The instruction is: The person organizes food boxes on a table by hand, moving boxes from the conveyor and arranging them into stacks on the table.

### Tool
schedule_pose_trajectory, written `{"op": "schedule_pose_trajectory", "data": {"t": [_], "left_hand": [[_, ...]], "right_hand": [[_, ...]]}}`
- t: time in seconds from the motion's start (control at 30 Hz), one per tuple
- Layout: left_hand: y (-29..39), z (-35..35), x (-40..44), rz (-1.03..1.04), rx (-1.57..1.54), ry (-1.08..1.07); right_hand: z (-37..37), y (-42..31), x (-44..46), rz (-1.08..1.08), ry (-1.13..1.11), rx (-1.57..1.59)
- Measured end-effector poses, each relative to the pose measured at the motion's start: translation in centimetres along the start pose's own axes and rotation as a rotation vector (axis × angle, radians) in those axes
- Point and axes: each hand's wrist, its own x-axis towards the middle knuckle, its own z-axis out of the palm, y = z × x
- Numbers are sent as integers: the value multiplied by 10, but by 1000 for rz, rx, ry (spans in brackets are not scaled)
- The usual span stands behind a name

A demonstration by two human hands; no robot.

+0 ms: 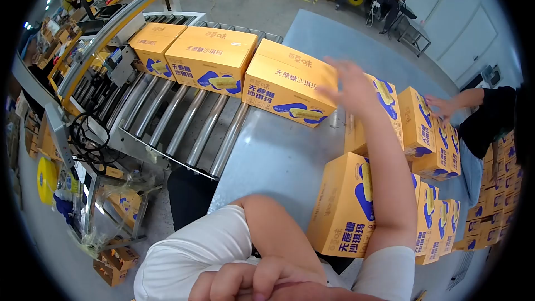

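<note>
My right hand (348, 86) reaches forward, blurred by motion, its fingers spread at the right end of a yellow carton (292, 81) with blue printing. That carton lies partly on the metal table (267, 150), against the end of the roller conveyor (192, 117). Ahead of it, two more yellow cartons, a middle one (212, 56) and a far one (159, 42), rest on the rollers in line. My left hand (239, 281) is folded close to my body at the bottom edge, fingers curled; what it holds, if anything, is hidden. Beneath my right forearm stands an upright carton (345, 206).
Several upright cartons (426, 125) stand in rows along the table's right side. A co-worker's hand (443, 106) touches them there. More cartons (490, 206) are stacked beyond. At left are a machine frame (72, 78), black cables (89, 139) and a yellow tape roll (47, 181).
</note>
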Motion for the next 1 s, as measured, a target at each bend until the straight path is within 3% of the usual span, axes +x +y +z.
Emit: {"op": "schedule_pose_trajectory", "data": {"t": [0.03,0.13,0.2,0.33,0.43,0.53,0.63,0.77,0.8,0.93,1.0], "left_hand": [[0,0,0,4,2,1],[-2,-2,3,-2,-10,6],[0,-1,4,-2,-16,11],[-1,-1,4,46,-58,35],[-2,1,1,82,-93,67],[-4,3,0,101,-129,83],[-6,5,-3,126,-153,101],[-10,8,-11,167,-197,113],[-10,8,-13,162,-174,117],[-9,3,-19,143,-139,108],[-9,2,-19,139,-132,98]], "right_hand": [[6,-10,-7,-159,14,-80],[30,2,1,-129,-160,340],[20,3,3,-115,-182,373],[1,-6,-2,-9,-91,154],[0,-37,-19,-52,431,-304],[-10,-60,-31,-342,642,-291],[-14,-68,-39,-392,200,-165],[26,-16,-24,-539,-71,-42],[9,-21,-18,-383,-229,-6],[-16,2,-9,-50,-319,-22],[-5,48,-1,98,-326,-33]]}}
